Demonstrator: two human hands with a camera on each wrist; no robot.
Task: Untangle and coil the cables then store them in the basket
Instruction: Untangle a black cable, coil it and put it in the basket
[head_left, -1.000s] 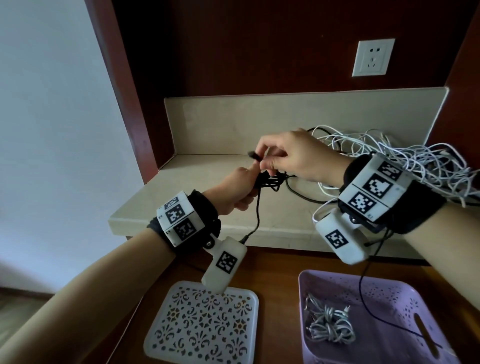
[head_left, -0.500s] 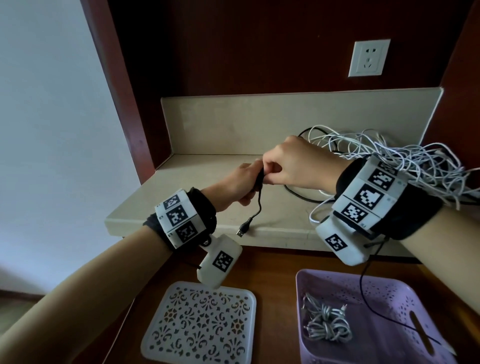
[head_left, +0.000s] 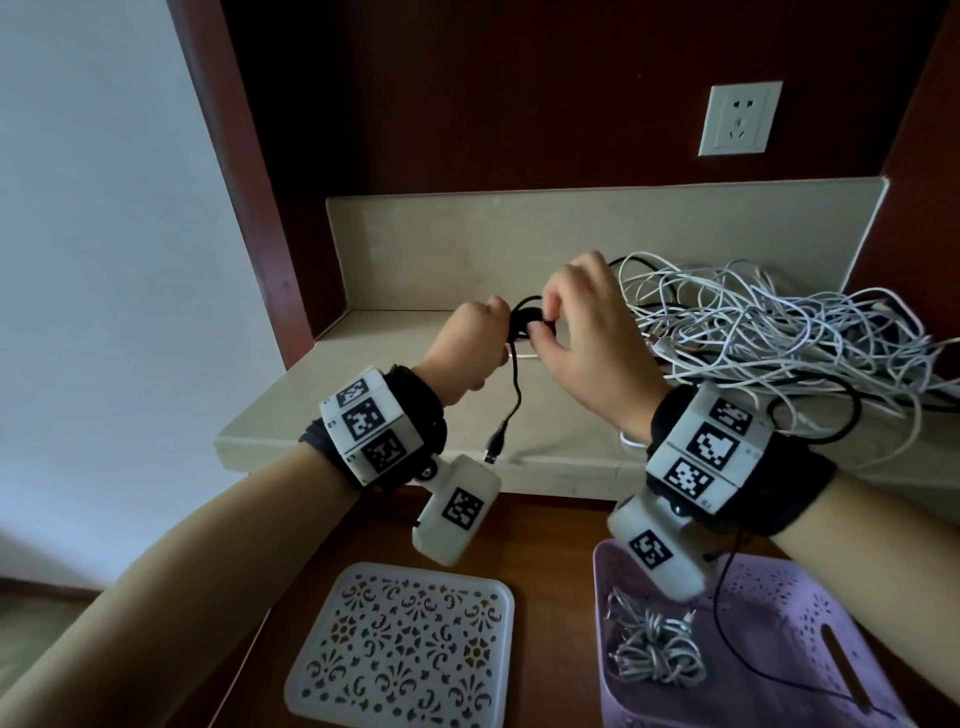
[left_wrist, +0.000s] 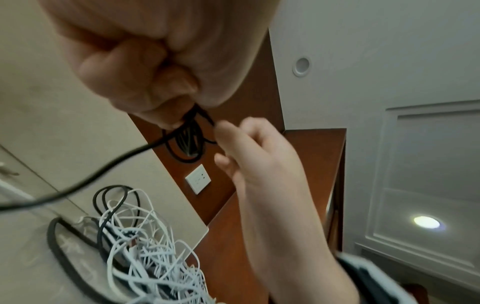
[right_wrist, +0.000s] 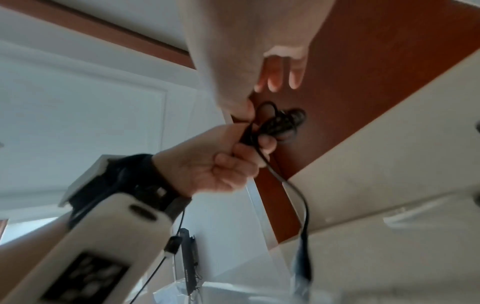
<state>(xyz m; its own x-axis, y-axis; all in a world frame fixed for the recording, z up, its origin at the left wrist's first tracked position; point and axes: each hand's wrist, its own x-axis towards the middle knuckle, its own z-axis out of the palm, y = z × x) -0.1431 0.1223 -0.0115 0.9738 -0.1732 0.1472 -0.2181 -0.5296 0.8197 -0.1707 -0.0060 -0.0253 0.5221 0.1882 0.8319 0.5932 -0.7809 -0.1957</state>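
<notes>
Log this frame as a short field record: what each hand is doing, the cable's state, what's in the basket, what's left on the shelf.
left hand: grips the coiled bundle of the black cable
right hand: pinches a loop of the same cable at the bundle
cable end: USB plug hangs free below the hands
purple basket: one coiled grey cable inside
shelf: tangled white cables with black ones among them
white lid: left of the basket

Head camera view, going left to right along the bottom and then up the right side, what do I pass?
White patterned lid → coiled grey cable → purple basket → tangled white cables
</notes>
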